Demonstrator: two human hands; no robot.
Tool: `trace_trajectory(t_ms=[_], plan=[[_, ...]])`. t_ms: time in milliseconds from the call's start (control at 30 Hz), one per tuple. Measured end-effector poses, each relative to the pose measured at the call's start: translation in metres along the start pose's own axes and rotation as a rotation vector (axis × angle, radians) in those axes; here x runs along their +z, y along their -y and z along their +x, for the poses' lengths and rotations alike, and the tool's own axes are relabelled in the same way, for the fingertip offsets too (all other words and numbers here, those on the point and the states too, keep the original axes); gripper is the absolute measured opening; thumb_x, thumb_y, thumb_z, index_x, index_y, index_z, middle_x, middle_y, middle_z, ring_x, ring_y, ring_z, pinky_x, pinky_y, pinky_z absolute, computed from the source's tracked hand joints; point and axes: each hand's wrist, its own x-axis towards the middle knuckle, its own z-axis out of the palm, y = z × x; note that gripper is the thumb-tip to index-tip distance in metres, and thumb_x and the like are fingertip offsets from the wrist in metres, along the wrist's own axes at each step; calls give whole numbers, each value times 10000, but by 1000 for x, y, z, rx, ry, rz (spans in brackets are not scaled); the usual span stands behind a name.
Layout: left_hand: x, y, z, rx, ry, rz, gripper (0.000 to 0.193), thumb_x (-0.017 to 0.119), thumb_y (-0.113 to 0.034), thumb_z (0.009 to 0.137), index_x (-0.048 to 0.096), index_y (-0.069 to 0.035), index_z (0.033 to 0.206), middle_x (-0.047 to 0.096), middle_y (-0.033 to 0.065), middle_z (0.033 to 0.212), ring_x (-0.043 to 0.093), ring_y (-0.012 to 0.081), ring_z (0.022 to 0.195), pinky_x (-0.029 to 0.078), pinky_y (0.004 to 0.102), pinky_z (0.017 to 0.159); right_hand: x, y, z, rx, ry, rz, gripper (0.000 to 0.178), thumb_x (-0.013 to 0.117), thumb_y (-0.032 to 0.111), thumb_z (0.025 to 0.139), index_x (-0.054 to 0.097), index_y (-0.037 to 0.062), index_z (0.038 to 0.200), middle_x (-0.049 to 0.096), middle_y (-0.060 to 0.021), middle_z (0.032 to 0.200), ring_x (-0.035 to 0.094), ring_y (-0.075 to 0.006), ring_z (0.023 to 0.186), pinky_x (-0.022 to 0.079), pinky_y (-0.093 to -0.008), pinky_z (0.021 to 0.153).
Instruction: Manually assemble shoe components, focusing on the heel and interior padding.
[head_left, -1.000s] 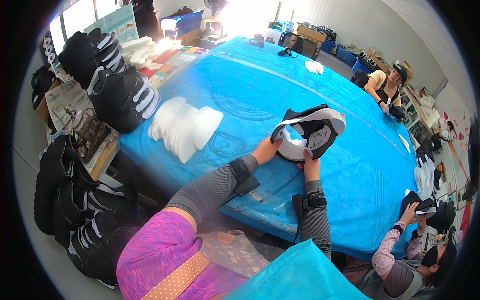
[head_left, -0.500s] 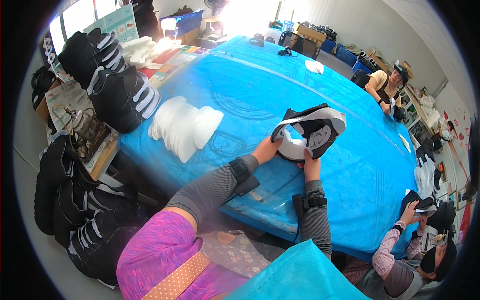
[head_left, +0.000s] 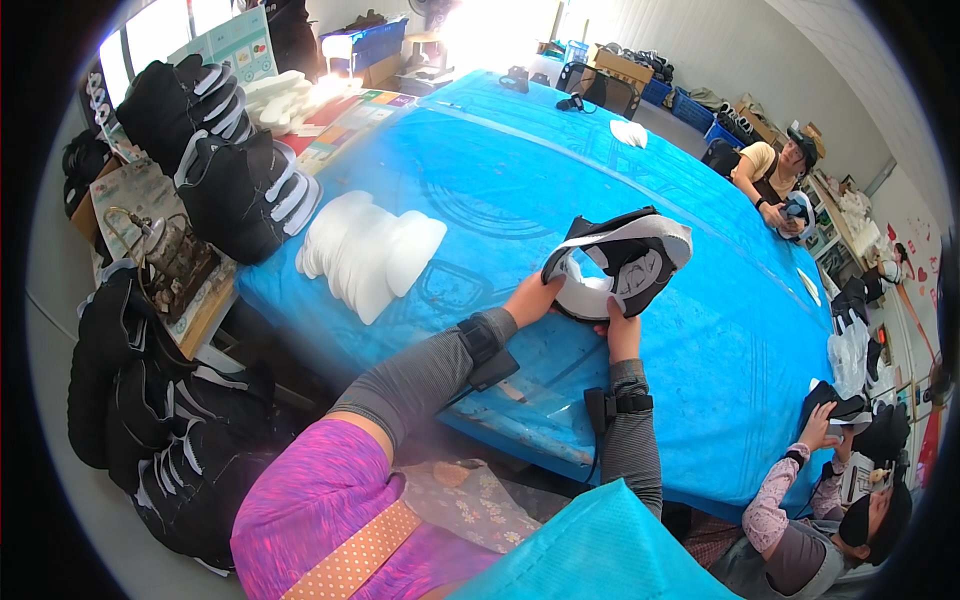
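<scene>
A black and white shoe upper (head_left: 655,262) is held up over the blue-covered table (head_left: 520,335), its white lining and hollow inside turned toward me. My left hand (head_left: 535,298) grips its left edge. My right hand (head_left: 623,332) pinches the lower rim, thumb against the white lining; some of its fingers are hidden behind the upper. To the left on the table lies a fanned pile of white pads (head_left: 365,252).
Stacked black shoe uppers (head_left: 240,195) stand at the table's left corner, with more uppers (head_left: 170,420) below. A metal pot-like device (head_left: 160,245) sits on a side bench. Two co-workers handle pieces at the right, one far (head_left: 770,180), one near (head_left: 800,510).
My hands and the shoe upper stay almost still. The far co-worker's hands and the piece in them have shifted.
</scene>
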Motion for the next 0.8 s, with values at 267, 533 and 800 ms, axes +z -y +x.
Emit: trace_trajectory(t_ms=[267, 533, 800], plan=[[2, -3, -2, 15, -23, -28, 335, 446, -266, 919, 530, 32, 1044, 594, 107, 825, 572, 171, 700, 490, 323, 561, 0, -1, 0, 0, -7, 4, 314, 549, 232, 876, 590, -68, 961, 618, -104, 762, 570, -164, 479, 442, -245, 399], [1, -2, -2, 15, -11, 18, 340, 449, -276, 921, 526, 34, 1039, 594, 107, 814, 574, 173, 686, 497, 315, 555, 0, -1, 1, 1, -5, 3, 307, 544, 227, 879, 589, -64, 961, 621, -103, 767, 568, -164, 472, 440, -244, 395], [1, 4, 1, 13, -22, 4, 345, 451, -282, 920, 528, 35, 1030, 591, 108, 808, 570, 171, 677, 489, 317, 553, -1, -4, 3, 14, 2, -15, 312, 535, 222, 883, 591, -67, 988, 626, -110, 812, 582, -164, 512, 455, -249, 411]])
